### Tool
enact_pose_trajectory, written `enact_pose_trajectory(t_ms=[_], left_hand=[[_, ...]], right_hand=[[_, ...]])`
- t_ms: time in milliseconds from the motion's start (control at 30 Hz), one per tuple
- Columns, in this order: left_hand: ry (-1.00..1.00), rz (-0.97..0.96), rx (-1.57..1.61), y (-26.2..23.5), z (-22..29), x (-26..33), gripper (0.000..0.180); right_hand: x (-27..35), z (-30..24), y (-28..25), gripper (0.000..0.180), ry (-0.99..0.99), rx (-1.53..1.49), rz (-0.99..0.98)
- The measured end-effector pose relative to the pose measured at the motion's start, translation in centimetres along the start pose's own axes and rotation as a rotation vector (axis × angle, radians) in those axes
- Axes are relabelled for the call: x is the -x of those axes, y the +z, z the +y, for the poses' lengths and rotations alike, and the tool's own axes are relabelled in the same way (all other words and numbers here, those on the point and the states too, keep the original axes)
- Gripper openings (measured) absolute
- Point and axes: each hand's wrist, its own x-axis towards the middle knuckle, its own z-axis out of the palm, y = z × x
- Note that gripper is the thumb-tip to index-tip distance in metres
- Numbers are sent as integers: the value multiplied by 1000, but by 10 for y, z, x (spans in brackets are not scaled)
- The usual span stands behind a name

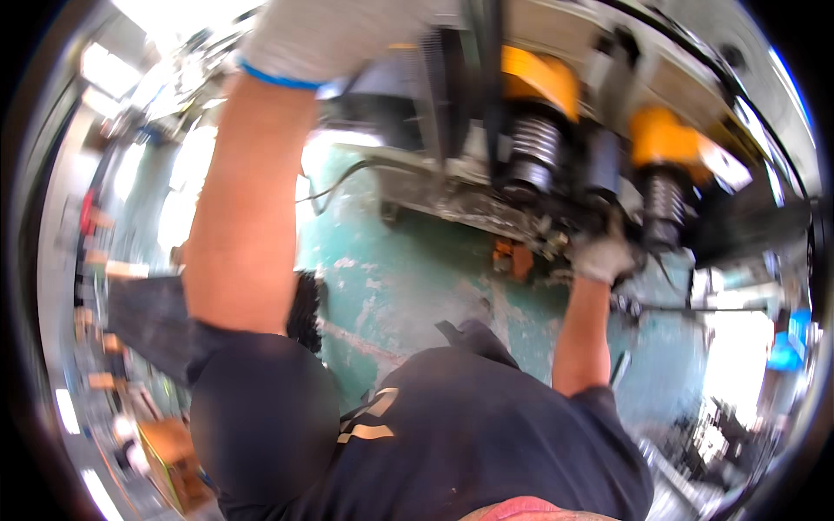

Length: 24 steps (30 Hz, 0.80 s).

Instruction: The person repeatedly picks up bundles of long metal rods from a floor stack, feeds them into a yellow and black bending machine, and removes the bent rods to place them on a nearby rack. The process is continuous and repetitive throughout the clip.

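left hand [326,35] gloved, resting atop machine [521,165], grip unclear | right hand [604,258] gloved, reaching beneath machine's orange-capped springs [539,130], closure unclear | advice: be bracing steady, keeping fingers off springs

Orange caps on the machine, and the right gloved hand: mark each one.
Left orange cap [540,78], head view, on its curved orange top.
Right orange cap [662,136], head view, on its orange front.
Right hand [601,258], head view, on the glove's back.

Your left hand [334,35]: fingers cut off by the top edge, grip unreadable.
Your right hand [602,258]: gloved fingers buried among blurred machine parts [556,217]; what you touch is unclear.
Beyond your right hand: smeared clutter, unidentifiable.
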Motion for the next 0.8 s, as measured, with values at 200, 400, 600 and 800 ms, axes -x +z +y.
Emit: enact_pose_trajectory(t_ms=[200, 400, 600, 800], left_hand=[[-778, -254, 2248, -85, -20, 160, 25], [-104, 979, 387, -112, 14, 392, 16], [-146, 1614, 251, -75, 88, 590, 15], [-193, 2098, -129, 1, 205, 691, 21]], right_hand=[[118, -13, -9, 58, -410, 739, 153], [154, -42, 52, 59, -790, 1045, 43], [237, -124, 198, 39, -85, -382, -730], [398, -208, 260, 26, -65, -575, -1143]])
